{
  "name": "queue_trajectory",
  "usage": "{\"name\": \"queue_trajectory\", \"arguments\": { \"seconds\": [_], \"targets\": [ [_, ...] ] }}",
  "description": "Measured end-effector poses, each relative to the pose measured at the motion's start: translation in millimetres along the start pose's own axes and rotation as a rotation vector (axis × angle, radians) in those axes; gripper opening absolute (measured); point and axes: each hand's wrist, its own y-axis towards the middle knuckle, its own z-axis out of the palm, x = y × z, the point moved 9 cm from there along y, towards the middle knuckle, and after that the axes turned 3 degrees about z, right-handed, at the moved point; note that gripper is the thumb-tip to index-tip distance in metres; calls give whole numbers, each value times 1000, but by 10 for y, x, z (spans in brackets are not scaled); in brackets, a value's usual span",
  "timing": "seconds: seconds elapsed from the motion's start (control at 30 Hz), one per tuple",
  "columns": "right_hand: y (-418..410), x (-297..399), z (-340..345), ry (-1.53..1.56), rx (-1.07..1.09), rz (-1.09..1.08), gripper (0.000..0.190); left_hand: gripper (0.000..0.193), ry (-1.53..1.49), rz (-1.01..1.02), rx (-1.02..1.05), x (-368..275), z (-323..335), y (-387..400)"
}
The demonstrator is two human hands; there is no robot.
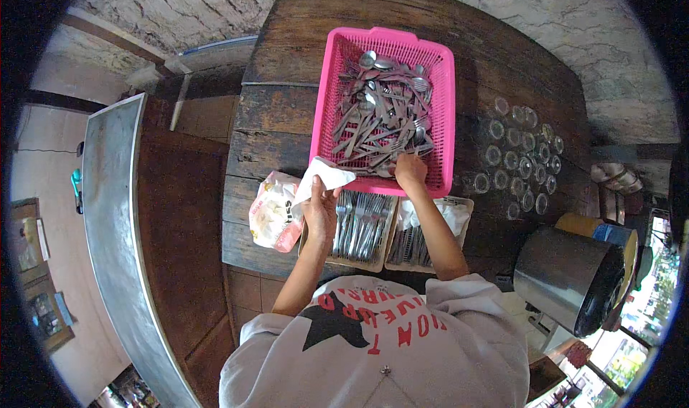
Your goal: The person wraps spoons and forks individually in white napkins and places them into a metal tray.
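My left hand [320, 217] pinches a white paper tissue [325, 175] over the near left corner of a pink plastic basket [318, 101]. A heap of loose spoons and forks [382, 104] lies inside the basket. My right hand [412, 172] reaches over its near rim, fingers down among the cutlery. Those fingertips are hidden, so any grip is unclear. In front of me, one pale tray [352, 262] holds forks [366, 225] lying side by side. A second tray [412, 268], partly covered by my right forearm, contains cutlery and white tissue [452, 217].
An opened tissue pack [272, 209] lies left of the trays on the dark wooden table [274, 109]. Several round clear glasses [517, 163] stand grouped on the right. A metal-topped counter [113, 214] is at far left, and a large metal cylinder [562, 276] at lower right.
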Motion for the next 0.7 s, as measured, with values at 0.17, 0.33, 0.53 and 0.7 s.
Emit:
{"name": "queue_trajectory", "arguments": {
  "seconds": [0.17,0.33,0.53,0.7],
  "targets": [
    [59,-50,17,186,-8,31,15,26,13,48,-35,-34,20,111],
    [-135,-146,-924,703,-464,-51,9,23,62,137,-106,-144,9,169],
    [-453,52,-1752,949,-399,-245,10,18,109,216,-59,-259,57,190],
    [-593,539,-1486,838,-11,-381,5,16,165,65,131,-111,344,110]
  ]
}}
